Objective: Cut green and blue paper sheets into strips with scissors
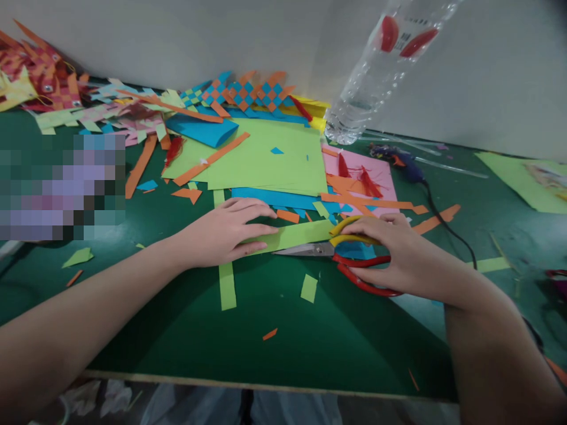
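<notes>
Near edge: the green table (310, 360) is carrying loose offcuts, namely an orange sliver (270, 334), a small green scrap (309, 288) and a cut green strip (227, 286) lying end-on toward the person.

Just beyond, the left hand (225, 233) is lying palm down with its fingers stretched out. It is pressing on one end of a light-green paper strip (295, 236) and gripping nothing. The strip is running rightward from under those fingers to the scissors (310, 250).

The right hand (398, 254) is curling over the red and yellow handles, with fingers closed around the loops. The blades are pointing left along the strip's lower edge and looking nearly closed. Whether paper is sitting between them cannot be told.

Farther back, a large green sheet (274, 159) is lying over a blue sheet (261, 196), and a pink sheet (381, 174) to the right is holding red and orange bits. A glue gun (405, 165) is lying beside the pink sheet, its black cord trailing right.

At the far edge, woven blue-and-orange pieces (248, 91) are piling up and a clear plastic bottle (376, 71) is rising by the wall.
</notes>
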Demonstrator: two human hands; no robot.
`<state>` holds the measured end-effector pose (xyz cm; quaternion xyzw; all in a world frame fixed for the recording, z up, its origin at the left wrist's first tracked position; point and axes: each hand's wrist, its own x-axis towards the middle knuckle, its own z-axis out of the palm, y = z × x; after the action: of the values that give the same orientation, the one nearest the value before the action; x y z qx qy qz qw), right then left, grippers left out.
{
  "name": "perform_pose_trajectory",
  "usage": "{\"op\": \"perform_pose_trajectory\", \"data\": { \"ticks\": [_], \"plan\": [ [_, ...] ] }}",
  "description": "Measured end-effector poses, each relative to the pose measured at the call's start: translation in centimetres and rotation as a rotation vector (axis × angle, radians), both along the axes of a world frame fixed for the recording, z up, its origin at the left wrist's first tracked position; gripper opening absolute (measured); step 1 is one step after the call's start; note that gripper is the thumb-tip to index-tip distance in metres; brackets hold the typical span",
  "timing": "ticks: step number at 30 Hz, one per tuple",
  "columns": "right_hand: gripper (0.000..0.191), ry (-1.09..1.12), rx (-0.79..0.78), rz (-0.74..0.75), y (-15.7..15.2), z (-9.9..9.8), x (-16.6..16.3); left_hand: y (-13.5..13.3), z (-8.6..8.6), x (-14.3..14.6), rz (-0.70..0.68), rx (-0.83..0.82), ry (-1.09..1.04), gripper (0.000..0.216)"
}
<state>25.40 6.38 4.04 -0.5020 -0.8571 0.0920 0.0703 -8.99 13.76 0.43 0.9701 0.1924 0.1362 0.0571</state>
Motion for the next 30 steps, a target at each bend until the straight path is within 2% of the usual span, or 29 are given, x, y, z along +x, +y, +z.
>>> {"op": "perform_pose_trajectory", "data": {
  "ticks": [9,17,30],
  "plan": [
    [0.035,0.036,0.019,0.032,0.0,0.4,-1.1,0.0,0.2,-0.4,0.020,0.017,0.063,0.042],
    [0.040,0.045,0.098,0.087,0.2,-0.6,-1.9,0.2,0.1,-0.3,0.010,-0.017,0.099,0.041],
    [0.039,0.039,0.176,0.186,0.3,-0.9,-2.1,0.2,0.0,-0.2,0.001,0.018,0.069,0.041]
  ]
}}
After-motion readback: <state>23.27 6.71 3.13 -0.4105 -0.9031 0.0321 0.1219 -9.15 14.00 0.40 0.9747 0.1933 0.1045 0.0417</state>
